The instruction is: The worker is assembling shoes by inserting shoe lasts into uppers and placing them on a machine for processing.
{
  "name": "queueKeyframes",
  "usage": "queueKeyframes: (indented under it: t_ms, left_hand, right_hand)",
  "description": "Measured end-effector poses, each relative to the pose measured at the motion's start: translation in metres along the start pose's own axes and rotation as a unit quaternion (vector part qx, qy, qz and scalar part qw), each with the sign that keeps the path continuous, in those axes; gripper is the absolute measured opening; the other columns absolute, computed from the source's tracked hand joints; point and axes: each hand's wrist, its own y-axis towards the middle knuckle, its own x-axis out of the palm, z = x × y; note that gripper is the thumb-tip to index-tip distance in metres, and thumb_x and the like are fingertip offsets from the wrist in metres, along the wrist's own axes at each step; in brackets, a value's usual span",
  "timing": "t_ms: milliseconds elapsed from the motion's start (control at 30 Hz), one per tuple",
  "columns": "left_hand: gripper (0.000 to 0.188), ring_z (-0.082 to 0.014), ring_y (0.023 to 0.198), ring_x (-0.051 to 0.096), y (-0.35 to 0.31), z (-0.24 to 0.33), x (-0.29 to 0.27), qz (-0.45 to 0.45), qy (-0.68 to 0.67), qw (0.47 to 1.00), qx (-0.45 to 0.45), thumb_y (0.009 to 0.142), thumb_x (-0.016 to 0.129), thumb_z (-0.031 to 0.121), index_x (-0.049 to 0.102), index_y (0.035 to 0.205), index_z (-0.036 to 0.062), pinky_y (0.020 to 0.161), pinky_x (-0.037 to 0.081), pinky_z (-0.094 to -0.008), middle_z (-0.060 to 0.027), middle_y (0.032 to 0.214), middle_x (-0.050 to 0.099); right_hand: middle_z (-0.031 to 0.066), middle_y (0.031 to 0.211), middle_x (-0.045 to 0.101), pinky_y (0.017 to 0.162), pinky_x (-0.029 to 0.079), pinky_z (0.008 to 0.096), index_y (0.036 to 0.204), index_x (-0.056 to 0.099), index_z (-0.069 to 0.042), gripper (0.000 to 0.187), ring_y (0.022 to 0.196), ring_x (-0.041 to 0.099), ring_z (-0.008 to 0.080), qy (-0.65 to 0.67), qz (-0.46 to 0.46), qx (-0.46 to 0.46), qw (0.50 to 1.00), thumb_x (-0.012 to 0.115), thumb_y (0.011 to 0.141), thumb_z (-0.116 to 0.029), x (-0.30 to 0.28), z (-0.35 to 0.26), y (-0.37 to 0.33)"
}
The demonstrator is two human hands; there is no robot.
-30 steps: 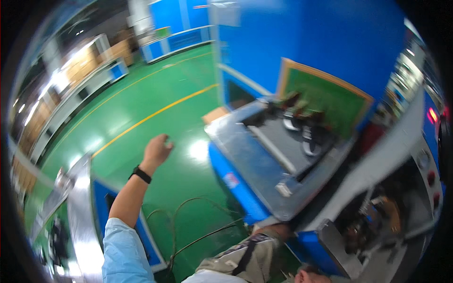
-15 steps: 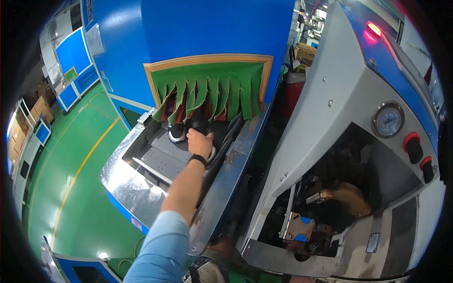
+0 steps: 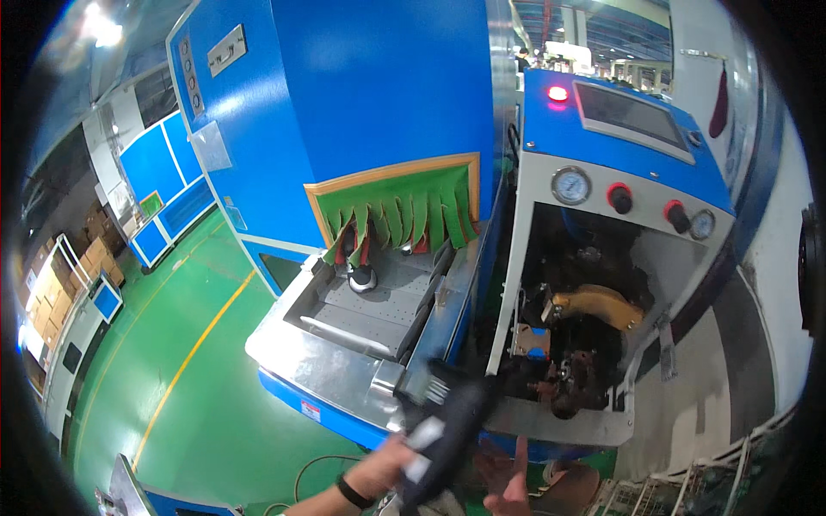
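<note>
A black shoe (image 3: 456,426) with white patches, smeared by motion, is low in front of me. My left hand (image 3: 389,469), with a black band at the wrist, is closed on its left side. My right hand (image 3: 508,482) is just right of the shoe with fingers apart, holding nothing. Beyond, on the grey perforated conveyor (image 3: 379,310), another dark shoe (image 3: 362,277) with a white sole pokes out from under the green strip curtain (image 3: 391,211) of a blue machine.
To the right stands a grey and blue machine with a pressure gauge (image 3: 570,185), red-ringed knobs (image 3: 619,197) and a dark screen (image 3: 632,120). A wire rack (image 3: 688,494) is at the lower right. Cardboard boxes (image 3: 53,297) are stacked far left beyond the green floor (image 3: 202,387).
My left hand has drawn a shoe off the conveyor and back toward me. My right hand has come up beside it. The view has swung right and up.
</note>
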Motion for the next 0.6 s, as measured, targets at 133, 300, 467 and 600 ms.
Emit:
queueKeyframes:
  t_ms: [133,300,467,600]
  left_hand:
    - [0.066,-0.0159,0.109,0.061,-0.001,-0.031,0.085,-0.037,0.076,0.994,-0.064,0.091,0.074,0.040,0.052,0.136,-0.0037,0.098,0.048,-0.0303,-0.0079,0.119,0.066]
    - [0.062,-0.0278,0.091,0.070,0.015,-0.067,0.109,0.096,0.289,0.949,-0.078,0.096,0.063,0.052,0.059,0.119,-0.0055,0.081,0.054,-0.0371,-0.0174,0.108,0.071]
    - [0.035,-0.0459,0.076,0.063,0.000,-0.076,0.107,0.010,0.656,0.725,0.209,0.096,0.057,0.034,0.054,0.095,-0.0003,0.063,0.051,-0.0523,-0.0235,0.086,0.062]
    - [0.027,-0.0415,0.067,0.064,-0.009,-0.079,0.107,-0.027,0.707,0.686,0.168,0.093,0.059,0.028,0.056,0.078,0.0049,0.056,0.053,-0.0481,-0.0196,0.077,0.064]
  right_hand:
    - [0.0179,0.144,0.049,0.110,0.040,0.0413,0.158,0.028,-0.004,0.091,0.128,0.051,0.0325,-0.048,0.120,0.018,0.991,0.080,0.085,-0.017,0.030,-0.032,-0.013]
    - [0.0210,0.156,0.026,0.117,0.031,0.0456,0.161,0.000,-0.003,0.132,0.140,0.037,0.0344,-0.181,0.274,0.013,0.944,0.089,0.069,-0.038,0.049,-0.053,-0.039]
    - [0.0366,0.152,0.033,0.119,0.026,0.0526,0.156,0.013,0.010,0.122,0.142,0.035,0.0483,-0.560,0.178,-0.014,0.809,0.085,0.068,-0.036,0.022,-0.061,-0.078]
    - [0.0325,0.146,0.044,0.115,0.034,0.0480,0.156,0.018,0.010,0.117,0.136,0.046,0.0423,-0.507,0.161,0.021,0.847,0.084,0.068,-0.032,0.016,-0.073,-0.079]
